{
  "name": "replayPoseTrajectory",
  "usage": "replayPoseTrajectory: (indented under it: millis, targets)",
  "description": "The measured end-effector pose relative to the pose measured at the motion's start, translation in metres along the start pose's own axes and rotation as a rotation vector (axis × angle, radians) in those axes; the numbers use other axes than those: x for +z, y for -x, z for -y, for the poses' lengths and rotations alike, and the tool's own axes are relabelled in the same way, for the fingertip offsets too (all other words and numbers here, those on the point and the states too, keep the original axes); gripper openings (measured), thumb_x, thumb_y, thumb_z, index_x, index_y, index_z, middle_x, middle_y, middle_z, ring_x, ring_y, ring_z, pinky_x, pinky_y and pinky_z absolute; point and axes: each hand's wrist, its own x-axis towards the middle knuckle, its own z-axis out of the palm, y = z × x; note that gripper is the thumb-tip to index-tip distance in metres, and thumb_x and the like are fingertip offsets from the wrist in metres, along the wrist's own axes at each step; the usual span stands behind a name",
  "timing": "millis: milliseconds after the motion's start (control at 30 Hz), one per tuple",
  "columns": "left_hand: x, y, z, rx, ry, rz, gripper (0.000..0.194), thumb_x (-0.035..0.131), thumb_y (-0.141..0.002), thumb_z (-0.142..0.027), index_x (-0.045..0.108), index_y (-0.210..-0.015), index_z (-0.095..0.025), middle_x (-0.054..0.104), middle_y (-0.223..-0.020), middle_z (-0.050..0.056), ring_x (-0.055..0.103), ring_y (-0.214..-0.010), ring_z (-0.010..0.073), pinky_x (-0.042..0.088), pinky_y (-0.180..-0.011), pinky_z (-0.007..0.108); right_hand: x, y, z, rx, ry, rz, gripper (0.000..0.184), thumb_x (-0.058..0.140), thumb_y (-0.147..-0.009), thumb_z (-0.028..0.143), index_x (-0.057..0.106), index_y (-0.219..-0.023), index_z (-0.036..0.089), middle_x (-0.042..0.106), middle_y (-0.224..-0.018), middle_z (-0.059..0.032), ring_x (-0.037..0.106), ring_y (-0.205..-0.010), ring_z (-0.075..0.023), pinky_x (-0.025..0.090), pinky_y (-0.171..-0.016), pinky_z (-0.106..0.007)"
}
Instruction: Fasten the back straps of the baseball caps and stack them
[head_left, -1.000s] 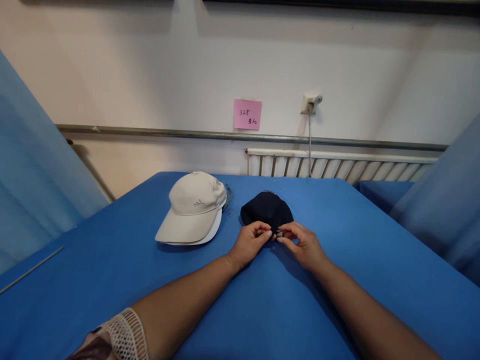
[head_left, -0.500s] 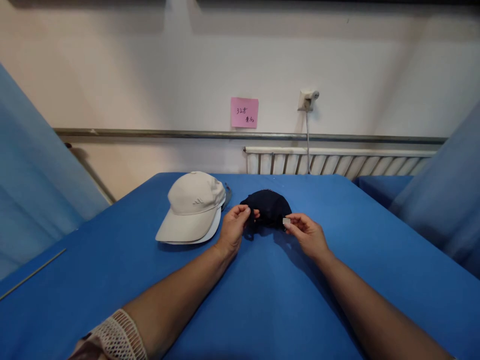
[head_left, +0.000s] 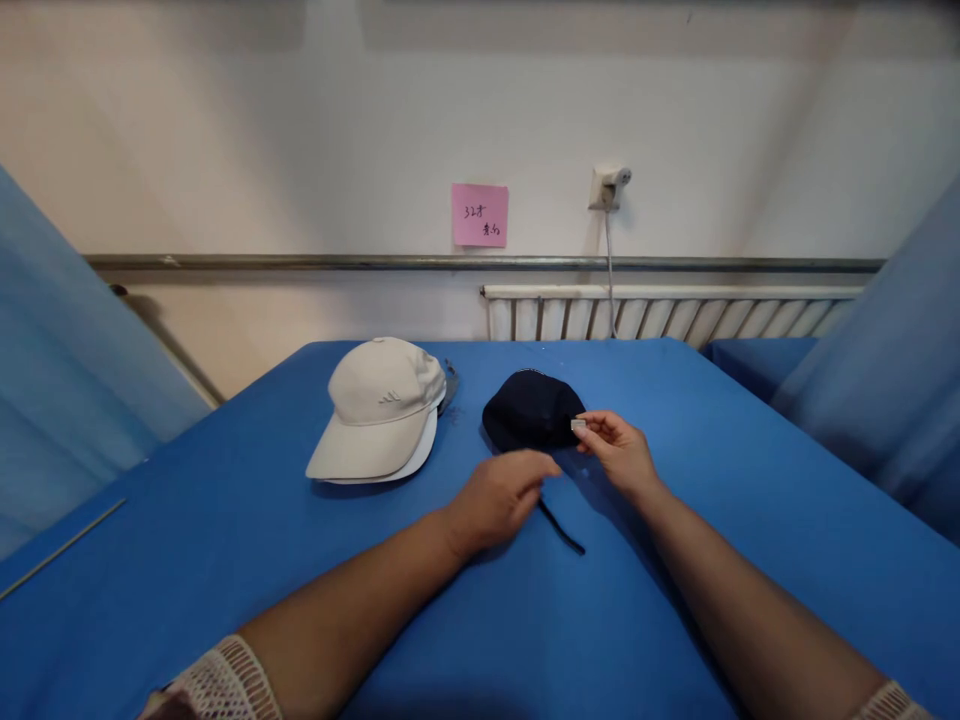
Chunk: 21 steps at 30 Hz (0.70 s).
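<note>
strap (head_left: 562, 530) sticks out at left hand's (head_left: 501, 502) 4 o'clock; left hand half-curled, can't tell if it's gripping. right hand (head_left: 619, 450), at its 2 o'clock, pinches clasp (head_left: 578, 425), thumb against fingers. dark cap (head_left: 529, 408) at left hand's 1 o'clock. steady clasp, untwisted strap should help.

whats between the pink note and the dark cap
In the head view, going down the picture from the pink note to the dark cap: the metal rail, the white radiator, then a strip of blue cover.
</note>
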Motion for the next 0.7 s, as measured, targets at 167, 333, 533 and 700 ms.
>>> replayPoseTrajectory:
  millis: [167,333,533,700]
  targets:
    - [-0.015,-0.002,0.036,-0.269,-0.002,-0.29,0.024,0.044,-0.086,-0.011,0.064,-0.097,-0.017,0.067,-0.09,0.004,0.063,-0.08,0.0146,0.05,-0.077,0.029,0.001,0.0,0.0,0.014,-0.006,0.011,0.029,0.075,-0.068,0.04,0.066,-0.088,0.021,0.068,-0.077,-0.0019,0.06,-0.059,-0.0121,0.051,-0.058,-0.029]
    - [-0.014,0.001,0.04,-0.123,-0.02,0.011,0.03,0.045,-0.082,-0.007,0.064,-0.102,-0.019,0.068,-0.1,0.005,0.063,-0.091,0.0153,0.049,-0.084,0.029,0.002,0.0,0.001,0.012,-0.004,0.003,0.031,0.075,-0.067,0.042,0.066,-0.087,0.021,0.068,-0.075,-0.0014,0.06,-0.058,-0.0125,0.052,-0.057,-0.029]
    - [-0.006,-0.001,0.01,-0.013,-0.056,0.293,0.03,0.051,-0.089,-0.024,0.059,-0.118,-0.023,0.067,-0.114,0.006,0.062,-0.103,0.0198,0.045,-0.091,0.031,0.001,0.002,0.003,0.022,0.032,0.025,0.035,0.075,-0.066,0.046,0.066,-0.089,0.02,0.067,-0.075,-0.002,0.06,-0.058,-0.0131,0.053,-0.058,-0.03]
    - [0.005,0.0,0.002,-0.039,0.01,0.327,0.018,0.052,-0.09,-0.026,0.066,-0.098,-0.021,0.068,-0.09,0.005,0.063,-0.081,0.0169,0.046,-0.075,0.026,0.005,0.006,0.008,0.041,0.015,0.049,0.038,0.077,-0.063,0.047,0.066,-0.087,0.02,0.065,-0.074,-0.0011,0.062,-0.059,-0.0139,0.054,-0.06,-0.031]
